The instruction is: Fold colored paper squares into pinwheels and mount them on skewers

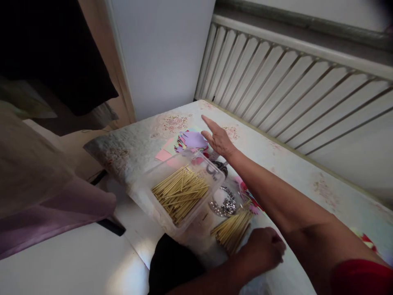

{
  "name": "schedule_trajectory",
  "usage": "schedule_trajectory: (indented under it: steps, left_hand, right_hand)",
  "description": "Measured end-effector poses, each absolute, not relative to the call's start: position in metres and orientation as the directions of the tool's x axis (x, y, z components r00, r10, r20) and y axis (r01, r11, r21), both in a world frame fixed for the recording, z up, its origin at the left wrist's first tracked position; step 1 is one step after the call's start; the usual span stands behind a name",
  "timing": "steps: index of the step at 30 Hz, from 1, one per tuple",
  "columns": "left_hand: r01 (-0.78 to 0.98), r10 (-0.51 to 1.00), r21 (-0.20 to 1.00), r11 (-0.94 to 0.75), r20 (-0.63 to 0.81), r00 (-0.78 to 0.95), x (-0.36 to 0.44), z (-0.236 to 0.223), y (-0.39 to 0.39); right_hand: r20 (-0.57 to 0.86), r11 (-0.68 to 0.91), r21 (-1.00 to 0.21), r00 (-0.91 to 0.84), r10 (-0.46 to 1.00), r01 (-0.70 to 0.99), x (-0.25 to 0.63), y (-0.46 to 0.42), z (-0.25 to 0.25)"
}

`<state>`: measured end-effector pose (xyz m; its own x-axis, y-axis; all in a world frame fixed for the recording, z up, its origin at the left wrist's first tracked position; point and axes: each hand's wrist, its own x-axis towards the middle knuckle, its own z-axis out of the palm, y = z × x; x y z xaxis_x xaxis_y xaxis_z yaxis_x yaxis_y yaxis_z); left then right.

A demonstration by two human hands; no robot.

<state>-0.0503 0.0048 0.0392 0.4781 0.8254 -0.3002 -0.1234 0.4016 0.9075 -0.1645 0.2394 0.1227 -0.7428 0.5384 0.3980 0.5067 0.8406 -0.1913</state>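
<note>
My right hand is stretched out over the patterned tablecloth, fingers extended, beside a heap of purple and coloured paper pieces. Nothing shows in it. Lower down, my left hand is closed with its fingers curled, and whatever it may hold is hidden. Close to it lies a bunch of thin gold-coloured sticks. A clear plastic box holds many more of these gold sticks. Between box and bunch, shiny silver beads lie in a curve.
Pink paper lies behind the box. A dark rounded object and red and pink scraps are near my right forearm. A white radiator runs along the table's far side. Draped cloth hangs at left.
</note>
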Motion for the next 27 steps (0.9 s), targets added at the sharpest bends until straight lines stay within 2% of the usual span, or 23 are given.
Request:
schedule_trajectory:
  steps: [3, 7, 12, 18, 23, 27]
  left_hand:
    - [-0.081, 0.844, 0.918, 0.389, -0.320, 0.432, -0.048, 0.042, 0.010]
    - [0.013, 0.812, 0.933, 0.361, -0.321, 0.487, -0.040, 0.039, 0.014]
    - [0.051, 0.822, 0.960, 0.275, -0.262, 0.505, -0.026, 0.028, 0.011]
    - [0.092, 0.776, 0.957, 0.275, -0.278, 0.566, -0.020, 0.027, 0.013]
    - [0.127, 0.781, 0.950, 0.286, -0.307, 0.543, -0.020, 0.027, 0.020]
    - [0.139, 0.793, 0.956, 0.258, -0.292, 0.535, -0.021, 0.029, 0.022]
  right_hand:
    - [0.470, 0.783, -0.277, -0.632, 0.616, 0.557, -0.122, 0.233, 0.140]
    - [0.491, 0.674, -0.485, -0.465, 0.737, 0.557, -0.048, 0.214, 0.144]
    - [0.384, 0.450, -0.687, -0.239, 0.892, 0.570, 0.042, 0.170, 0.113]
    - [0.277, 0.263, -0.673, -0.095, 0.956, 0.692, 0.110, 0.129, 0.060]
    - [0.268, 0.157, -0.660, 0.036, 0.963, 0.734, 0.137, 0.115, 0.035]
    - [0.270, 0.123, -0.611, 0.060, 0.961, 0.782, 0.142, 0.114, 0.023]
